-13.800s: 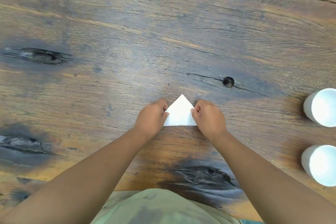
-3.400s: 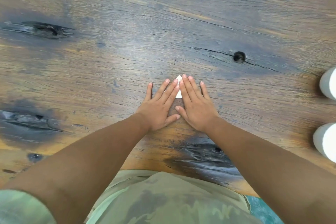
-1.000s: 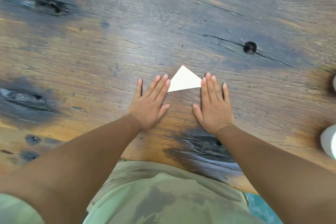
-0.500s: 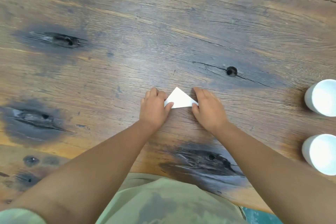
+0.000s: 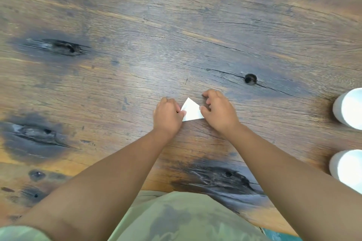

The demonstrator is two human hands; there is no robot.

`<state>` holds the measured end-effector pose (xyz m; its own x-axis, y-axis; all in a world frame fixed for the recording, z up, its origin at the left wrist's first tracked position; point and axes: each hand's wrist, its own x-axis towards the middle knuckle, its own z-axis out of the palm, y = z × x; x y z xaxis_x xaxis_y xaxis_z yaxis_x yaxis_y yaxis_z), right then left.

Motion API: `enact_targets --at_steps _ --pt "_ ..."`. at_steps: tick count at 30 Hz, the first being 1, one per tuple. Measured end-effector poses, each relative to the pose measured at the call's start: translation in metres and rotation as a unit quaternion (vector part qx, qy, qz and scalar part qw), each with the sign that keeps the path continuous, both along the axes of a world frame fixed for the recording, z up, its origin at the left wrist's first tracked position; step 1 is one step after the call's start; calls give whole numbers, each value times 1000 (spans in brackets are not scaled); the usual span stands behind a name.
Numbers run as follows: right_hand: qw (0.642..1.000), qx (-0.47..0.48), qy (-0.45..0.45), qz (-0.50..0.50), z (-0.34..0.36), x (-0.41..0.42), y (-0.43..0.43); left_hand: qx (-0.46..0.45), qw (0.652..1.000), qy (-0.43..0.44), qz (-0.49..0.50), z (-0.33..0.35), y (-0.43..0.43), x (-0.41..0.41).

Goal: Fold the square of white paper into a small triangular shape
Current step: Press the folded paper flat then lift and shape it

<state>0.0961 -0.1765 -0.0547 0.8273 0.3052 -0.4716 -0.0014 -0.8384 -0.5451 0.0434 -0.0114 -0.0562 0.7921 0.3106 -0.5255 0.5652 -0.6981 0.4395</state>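
The white paper [image 5: 191,110], folded into a small triangle with its apex pointing away from me, lies on the wooden table between my two hands. My left hand [image 5: 167,116] is curled, and its thumb and fingertips pinch the paper's left corner. My right hand [image 5: 217,112] is also curled, with its thumb and fingers closed on the right corner. Both lower corners are hidden under my fingers.
The wooden table [image 5: 176,45] has dark knots, cracks and small holes. Two white cylindrical cups stand at the right edge of view, one farther [image 5: 349,108] and one nearer [image 5: 347,168]. The table's front edge runs just above my camouflage shirt.
My hands went from lying flat beside the triangle to curling in and pinching its left and right corners. The view has tilted, so the two cups show again at the right.
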Motion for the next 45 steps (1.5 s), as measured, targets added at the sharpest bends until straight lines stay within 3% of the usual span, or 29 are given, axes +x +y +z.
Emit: enact_targets --at_steps 5,9,18,29,36,45 --pt "991 111 61 34 23 17 0 -126 991 -45 -3 23 1 13" --pt "987 134 69 64 52 34 -5 -183 980 -69 -39 57 6 31" --pt "975 216 58 -7 152 41 -27 -300 941 -91 -127 162 16 52" --pt "949 291 -114 -50 326 48 -37 -351 892 -200 -202 332 18 77" --pt "921 314 -227 -36 442 42 -35 -314 862 -299 -263 443 21 82" --pt "884 323 -336 -23 571 32 -35 -278 832 -398 -268 576 24 79"
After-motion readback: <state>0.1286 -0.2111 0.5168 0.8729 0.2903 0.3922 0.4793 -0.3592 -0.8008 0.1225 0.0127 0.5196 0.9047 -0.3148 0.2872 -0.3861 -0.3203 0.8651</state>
